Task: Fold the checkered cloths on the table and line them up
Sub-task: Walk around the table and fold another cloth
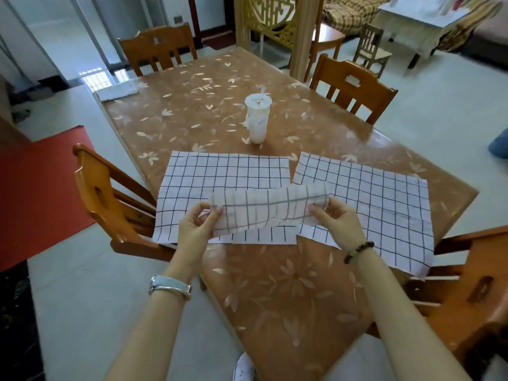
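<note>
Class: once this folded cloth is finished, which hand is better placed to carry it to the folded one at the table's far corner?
Left hand: the far cloth lies on its side.

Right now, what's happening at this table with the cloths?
A person holds a folded checkered cloth stretched between the left hand and the right hand, each pinching one end above the table. Beneath it, two unfolded checkered cloths, the left one and the right one, lie flat side by side. Another folded cloth sits at the far left corner, and a white cup stands mid-table.
</note>
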A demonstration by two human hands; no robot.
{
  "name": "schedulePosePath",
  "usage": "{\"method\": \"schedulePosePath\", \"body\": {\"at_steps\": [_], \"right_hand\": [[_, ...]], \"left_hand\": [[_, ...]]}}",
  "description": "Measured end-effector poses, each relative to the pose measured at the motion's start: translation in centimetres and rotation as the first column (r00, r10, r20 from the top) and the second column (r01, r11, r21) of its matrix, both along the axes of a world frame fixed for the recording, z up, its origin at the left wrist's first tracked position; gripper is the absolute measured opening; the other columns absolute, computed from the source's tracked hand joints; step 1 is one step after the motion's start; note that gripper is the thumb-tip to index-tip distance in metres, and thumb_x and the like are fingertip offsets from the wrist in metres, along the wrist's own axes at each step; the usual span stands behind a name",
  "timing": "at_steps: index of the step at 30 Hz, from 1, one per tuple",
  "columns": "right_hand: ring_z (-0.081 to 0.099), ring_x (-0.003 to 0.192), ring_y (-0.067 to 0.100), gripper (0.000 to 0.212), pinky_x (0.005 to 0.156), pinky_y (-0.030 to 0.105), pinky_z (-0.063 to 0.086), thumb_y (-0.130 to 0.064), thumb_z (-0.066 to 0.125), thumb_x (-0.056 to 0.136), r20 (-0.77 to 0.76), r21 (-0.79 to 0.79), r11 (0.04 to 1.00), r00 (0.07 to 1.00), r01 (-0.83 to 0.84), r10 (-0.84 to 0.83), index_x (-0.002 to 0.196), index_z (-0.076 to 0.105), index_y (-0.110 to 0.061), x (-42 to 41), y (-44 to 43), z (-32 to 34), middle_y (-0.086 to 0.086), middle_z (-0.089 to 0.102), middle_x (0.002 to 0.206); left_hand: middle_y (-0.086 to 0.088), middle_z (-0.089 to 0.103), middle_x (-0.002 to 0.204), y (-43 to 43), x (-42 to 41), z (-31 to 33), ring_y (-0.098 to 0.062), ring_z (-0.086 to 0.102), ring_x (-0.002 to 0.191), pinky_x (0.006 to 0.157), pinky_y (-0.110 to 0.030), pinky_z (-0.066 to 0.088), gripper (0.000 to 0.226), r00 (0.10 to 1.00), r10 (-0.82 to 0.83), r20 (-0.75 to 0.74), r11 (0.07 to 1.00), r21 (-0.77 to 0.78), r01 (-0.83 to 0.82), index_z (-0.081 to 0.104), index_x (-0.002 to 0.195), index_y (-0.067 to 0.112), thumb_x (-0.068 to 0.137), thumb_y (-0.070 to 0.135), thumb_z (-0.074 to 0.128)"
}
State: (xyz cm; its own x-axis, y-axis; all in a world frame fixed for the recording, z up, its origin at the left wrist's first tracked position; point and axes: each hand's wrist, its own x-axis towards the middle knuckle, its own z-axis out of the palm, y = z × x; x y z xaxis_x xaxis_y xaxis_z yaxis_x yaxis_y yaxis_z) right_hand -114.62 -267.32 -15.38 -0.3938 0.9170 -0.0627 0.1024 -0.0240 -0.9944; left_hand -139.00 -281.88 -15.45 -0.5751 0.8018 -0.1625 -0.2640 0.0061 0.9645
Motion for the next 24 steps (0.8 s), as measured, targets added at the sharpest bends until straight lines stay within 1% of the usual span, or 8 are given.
{"method": "schedulePosePath", "body": {"at_steps": [3,7,11,13,15,20,22,24], "right_hand": [[0.068,0.077,0.006,0.006,0.067,0.017,0.054,-0.012,0.071,0.084,0.085,-0.092,0.996,0.996,0.017,-0.009,0.090,0.071,-0.014,1.0,-2.3,-4.0,-0.007,0.073,0.079],[0.068,0.078,-0.002,0.014,0.065,0.013,0.052,-0.017,0.071,0.085,0.200,-0.151,0.989,0.979,0.001,0.030,0.098,0.071,-0.013,1.9,-4.6,-7.9,-0.005,0.072,0.090],[0.066,0.082,-0.008,0.019,0.067,0.009,0.051,-0.015,0.070,0.085,0.234,-0.226,0.974,0.972,0.017,0.037,0.105,0.069,-0.014,2.5,-5.9,-10.5,-0.011,0.070,0.096],[0.067,0.084,-0.003,0.021,0.066,0.011,0.052,-0.016,0.069,0.086,0.252,-0.266,0.963,0.967,0.041,0.028,0.107,0.069,-0.012,2.7,-6.2,-11.5,-0.007,0.070,0.099],[0.067,0.086,0.001,0.022,0.066,0.012,0.053,-0.017,0.068,0.087,0.290,-0.265,0.961,0.957,0.080,0.000,0.109,0.068,-0.012,2.8,-6.2,-12.2,-0.005,0.071,0.099],[0.065,0.072,-0.007,0.018,0.059,0.010,0.050,-0.018,0.066,0.089,0.320,-0.262,0.954,0.946,0.147,-0.057,0.106,0.068,-0.010,2.3,-5.2,-12.7,-0.005,0.070,0.091],[0.065,0.076,-0.004,0.018,0.060,0.011,0.050,-0.019,0.066,0.090,0.334,-0.269,0.950,0.941,0.157,-0.061,0.105,0.068,-0.010,1.9,-4.5,-12.8,-0.003,0.070,0.093],[0.066,0.087,0.007,0.016,0.067,0.016,0.052,-0.020,0.067,0.089,0.367,-0.274,0.944,0.927,0.182,-0.072,0.102,0.068,-0.012,1.4,-3.6,-13.4,0.001,0.071,0.098]], "left_hand": [[-0.003,0.075,0.078,-2.6,1.1,-4.0,-0.014,0.072,0.074,0.059,-0.024,0.057,0.011,0.999,0.006,0.049,0.994,-0.110,-0.001,0.062,0.090,0.012,0.085,0.019,0.068],[0.002,0.073,0.077,-5.0,2.5,-8.7,-0.010,0.069,0.069,0.053,-0.020,0.052,0.008,0.998,0.055,0.013,0.968,-0.247,-0.050,0.063,0.092,0.009,0.091,0.016,0.067],[-0.002,0.074,0.088,-6.3,2.9,-12.0,-0.018,0.069,0.082,0.067,-0.035,0.057,0.013,0.998,0.055,-0.009,0.931,-0.361,-0.055,0.069,0.093,0.015,0.089,0.027,0.071],[-0.004,0.075,0.093,-6.4,3.1,-13.0,-0.020,0.070,0.087,0.074,-0.039,0.058,0.015,0.999,0.043,-0.011,0.920,-0.389,-0.044,0.071,0.096,0.017,0.089,0.030,0.070],[-0.004,0.074,0.093,-6.1,3.2,-13.5,-0.019,0.070,0.087,0.073,-0.037,0.058,0.018,1.000,0.030,0.006,0.913,-0.406,-0.025,0.071,0.100,0.017,0.090,0.031,0.069],[-0.002,0.076,0.096,-4.2,2.9,-14.1,-0.016,0.073,0.089,0.076,-0.033,0.058,0.021,0.999,-0.034,-0.018,0.903,-0.429,0.023,0.069,0.105,0.016,0.088,0.028,0.072],[-0.001,0.077,0.094,-3.5,2.8,-14.4,-0.014,0.073,0.089,0.074,-0.029,0.057,0.017,0.999,-0.026,-0.046,0.901,-0.434,0.004,0.067,0.104,0.016,0.089,0.023,0.072],[0.001,0.076,0.091,-2.9,2.5,-14.9,-0.015,0.073,0.088,0.074,-0.029,0.058,0.012,0.995,-0.019,-0.096,0.885,-0.464,-0.028,0.067,0.101,0.018,0.090,0.022,0.071]]}}
